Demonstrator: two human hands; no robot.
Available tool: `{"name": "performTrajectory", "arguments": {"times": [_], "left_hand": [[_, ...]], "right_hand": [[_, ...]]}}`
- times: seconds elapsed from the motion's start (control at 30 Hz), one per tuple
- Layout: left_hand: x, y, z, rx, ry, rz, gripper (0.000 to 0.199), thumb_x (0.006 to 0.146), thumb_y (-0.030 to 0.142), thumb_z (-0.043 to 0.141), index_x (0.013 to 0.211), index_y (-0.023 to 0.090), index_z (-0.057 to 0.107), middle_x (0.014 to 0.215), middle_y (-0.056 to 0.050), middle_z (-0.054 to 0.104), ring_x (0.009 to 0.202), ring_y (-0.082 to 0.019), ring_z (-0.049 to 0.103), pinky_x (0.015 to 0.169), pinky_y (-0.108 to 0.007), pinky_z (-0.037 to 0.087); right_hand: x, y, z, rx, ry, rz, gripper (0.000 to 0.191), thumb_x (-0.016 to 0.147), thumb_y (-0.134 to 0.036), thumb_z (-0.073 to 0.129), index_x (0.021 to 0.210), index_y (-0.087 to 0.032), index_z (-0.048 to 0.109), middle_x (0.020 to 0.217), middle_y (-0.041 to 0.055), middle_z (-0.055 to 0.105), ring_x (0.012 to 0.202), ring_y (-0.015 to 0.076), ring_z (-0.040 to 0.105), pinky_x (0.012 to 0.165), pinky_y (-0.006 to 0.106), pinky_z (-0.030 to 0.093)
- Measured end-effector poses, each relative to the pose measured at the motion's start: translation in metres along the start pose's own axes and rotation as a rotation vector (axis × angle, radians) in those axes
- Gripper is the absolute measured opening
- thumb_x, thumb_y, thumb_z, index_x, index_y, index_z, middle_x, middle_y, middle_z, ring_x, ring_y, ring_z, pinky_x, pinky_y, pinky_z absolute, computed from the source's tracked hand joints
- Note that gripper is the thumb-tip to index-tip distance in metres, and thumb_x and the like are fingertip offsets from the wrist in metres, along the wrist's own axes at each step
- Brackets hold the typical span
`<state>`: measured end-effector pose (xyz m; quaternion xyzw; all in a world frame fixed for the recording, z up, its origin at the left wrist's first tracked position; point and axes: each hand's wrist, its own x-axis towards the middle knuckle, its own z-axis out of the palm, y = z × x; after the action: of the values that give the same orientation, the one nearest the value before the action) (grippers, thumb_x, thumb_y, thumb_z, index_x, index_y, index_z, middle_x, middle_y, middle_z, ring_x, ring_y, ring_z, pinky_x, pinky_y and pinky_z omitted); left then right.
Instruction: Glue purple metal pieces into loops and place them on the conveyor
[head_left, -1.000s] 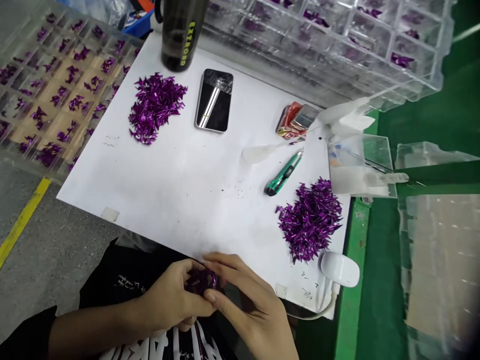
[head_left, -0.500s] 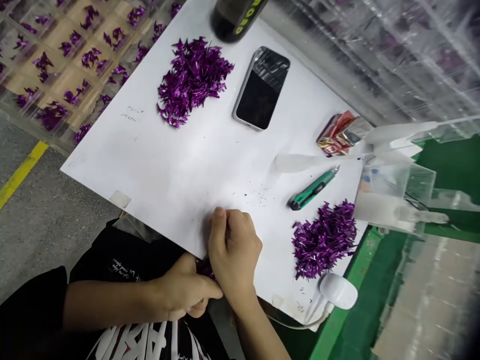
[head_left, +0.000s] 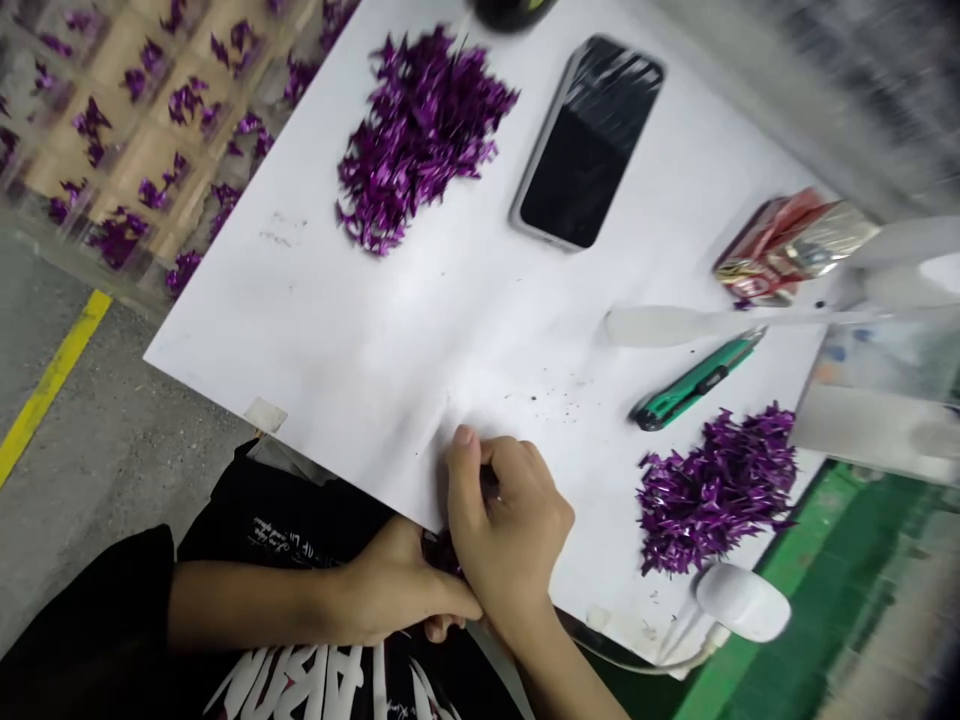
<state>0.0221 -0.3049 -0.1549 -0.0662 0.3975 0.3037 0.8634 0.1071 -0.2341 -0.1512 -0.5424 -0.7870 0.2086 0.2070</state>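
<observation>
Closed together, left hand (head_left: 401,590) and right hand (head_left: 510,520) pinch purple foil bunch (head_left: 442,552), seems light and soft, better hold by middle

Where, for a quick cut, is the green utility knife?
The green utility knife lies on the right of the white sheet in head view, just above a purple pile.

a phone (head_left: 589,142) lies beside piled pieces (head_left: 420,140) on the board (head_left: 300,340).
</observation>
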Motion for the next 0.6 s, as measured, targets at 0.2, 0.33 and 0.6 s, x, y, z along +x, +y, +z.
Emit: {"name": "performTrajectory", "arguments": {"times": [0.2,0.33,0.6], "left_hand": [[-0.028,0.019,-0.019,0.329,-0.171,-0.124,0.042,0.070,0.035,0.091,0.100,0.022,0.064,0.078,-0.002,0.076,0.048,-0.015,0.060,0.052,-0.028,0.047],[-0.054,0.068,-0.002,0.483,-0.240,-0.102,0.080,0.082,0.038,0.088,0.147,0.032,0.040,0.092,0.000,0.075,0.050,-0.010,0.064,0.051,-0.020,0.045],[0.010,0.128,0.050,0.638,-0.172,0.453,0.032,0.087,0.026,0.079,0.112,0.020,0.061,0.085,0.002,0.057,0.064,-0.011,0.064,0.050,-0.021,0.047]], "right_hand": [[0.004,-0.009,-0.035,0.275,0.155,0.127,0.037,0.106,-0.032,0.058,0.070,-0.023,0.061,0.061,-0.0018,0.059,0.055,0.0136,0.052,0.056,0.031,0.040],[0.054,0.030,-0.070,0.108,0.587,0.422,0.031,0.090,-0.049,0.076,0.080,-0.023,0.062,0.079,0.0058,0.068,0.070,0.0202,0.062,0.066,0.036,0.049],[0.121,0.084,-0.055,0.410,0.173,0.281,0.052,0.084,-0.063,0.071,0.112,-0.019,0.069,0.100,0.0099,0.078,0.092,0.0277,0.073,0.092,0.049,0.057]]}}
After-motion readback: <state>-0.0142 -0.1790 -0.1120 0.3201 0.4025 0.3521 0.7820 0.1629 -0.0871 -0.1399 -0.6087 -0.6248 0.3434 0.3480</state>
